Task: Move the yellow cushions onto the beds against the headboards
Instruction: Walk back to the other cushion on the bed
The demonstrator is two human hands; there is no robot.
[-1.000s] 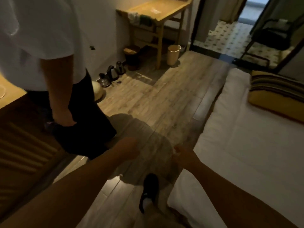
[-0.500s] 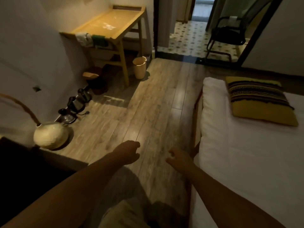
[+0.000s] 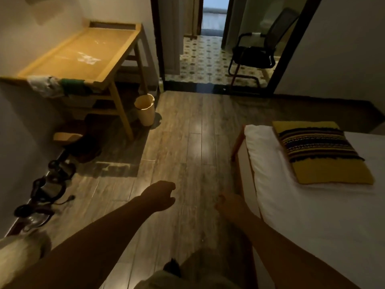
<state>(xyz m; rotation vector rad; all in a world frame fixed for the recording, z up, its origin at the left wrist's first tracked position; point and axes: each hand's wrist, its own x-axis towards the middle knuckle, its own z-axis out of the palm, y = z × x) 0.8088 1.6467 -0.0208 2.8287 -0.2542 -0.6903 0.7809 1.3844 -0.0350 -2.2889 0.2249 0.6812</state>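
Left hand (image 3: 160,197): stretched out over the wooden floor (image 3: 187,147), fingers loosely curled in, holding nothing.
Right hand (image 3: 230,205): just right of the left one and apart from it, by the near edge of the bed (image 3: 302,222); fingers relaxed and loosely bent, holding nothing; blurred.
Yellow cushion (image 3: 320,153): ahead and to the right of the right hand, well apart from it, lying flat on the white bed near its far corner.
Cushion axis: the long side runs away from the hands, slanting from near right to far left, roughly along the bed's edge.
Cushion look: rectangular, mustard yellow; a broad band of dark stripes crosses the far half, and the end nearer the hands is plain yellow.
Bin (image 3: 144,110): ahead and left of the left hand, upright on the floor beside a table leg; pale, open-topped, contents not discernible.
Table (image 3: 83,57): farther left against the wall, wooden with a raised rim; a white cloth (image 3: 39,85) and a green cloth (image 3: 73,86) hang over its near edge.
Kettles (image 3: 51,184): left of the left hand, in a row on the floor along the wall.
Chair (image 3: 253,54): far ahead, past the doorway, on patterned tiles.
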